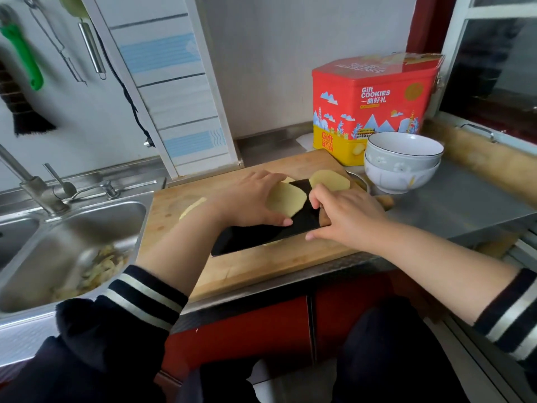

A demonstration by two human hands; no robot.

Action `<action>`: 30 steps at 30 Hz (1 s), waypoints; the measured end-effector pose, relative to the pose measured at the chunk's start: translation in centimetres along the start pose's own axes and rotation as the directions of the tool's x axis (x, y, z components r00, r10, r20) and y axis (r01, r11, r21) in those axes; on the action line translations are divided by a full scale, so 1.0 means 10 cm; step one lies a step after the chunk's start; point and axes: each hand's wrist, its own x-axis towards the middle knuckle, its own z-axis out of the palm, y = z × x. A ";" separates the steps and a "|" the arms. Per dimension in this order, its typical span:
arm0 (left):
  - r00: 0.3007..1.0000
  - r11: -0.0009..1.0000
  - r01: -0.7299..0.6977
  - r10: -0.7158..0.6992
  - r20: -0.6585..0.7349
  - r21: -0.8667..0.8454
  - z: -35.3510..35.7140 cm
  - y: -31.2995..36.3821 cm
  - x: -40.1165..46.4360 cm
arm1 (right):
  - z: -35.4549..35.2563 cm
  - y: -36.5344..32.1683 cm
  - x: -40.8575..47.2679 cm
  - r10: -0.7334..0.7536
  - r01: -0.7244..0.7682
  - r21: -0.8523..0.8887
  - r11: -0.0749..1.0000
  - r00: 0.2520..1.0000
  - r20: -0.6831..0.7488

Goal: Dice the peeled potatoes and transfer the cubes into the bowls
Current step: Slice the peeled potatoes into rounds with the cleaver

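Head view showed a potato slice [285, 201] lying flat on a black cleaver [267, 228], whose long axis ran from near-left to far-right across the cutting board [255, 269]. The left hand [247, 199] pressed it with straight fingers; the right hand [345, 213] gripped the handle. Stacked bowls [402, 164] stood just beyond the board's far-right corner, nearer the right hand, a second slice [329, 180] between.

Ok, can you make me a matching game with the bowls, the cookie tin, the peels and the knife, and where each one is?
Things:
1. bowls
2. cookie tin
3. potato peels
4. knife

Places:
A. in the sink
B. flat on the cutting board, under a potato slice
C. stacked right of the board
D. against the wall, behind the bowls

Pairs: 1-C, 2-D, 3-A, 4-B
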 end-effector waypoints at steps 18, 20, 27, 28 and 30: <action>0.997 0.998 0.046 -0.049 -0.064 -0.041 -0.07 -0.17 0.26 | -0.02 0.08 0.09 -0.003 0.002 0.016 1.000 1.000 0.030; 0.996 0.997 0.053 -0.056 -0.067 -0.052 -0.07 -0.20 0.29 | -0.03 0.08 0.08 0.000 -0.001 0.023 1.000 0.999 0.037; 0.991 0.970 0.123 -0.132 -0.032 -0.210 -0.16 -0.27 0.39 | -0.05 0.11 0.02 -0.017 0.017 0.000 1.000 0.998 0.054; 0.988 0.957 0.120 -0.141 -0.064 -0.264 -0.18 -0.27 0.40 | -0.06 0.11 0.02 -0.023 0.024 -0.010 1.000 0.998 0.057; 0.974 0.911 0.137 -0.196 -0.116 -0.389 -0.22 -0.30 0.41 | -0.07 0.12 0.01 -0.037 0.038 -0.026 0.999 0.998 0.060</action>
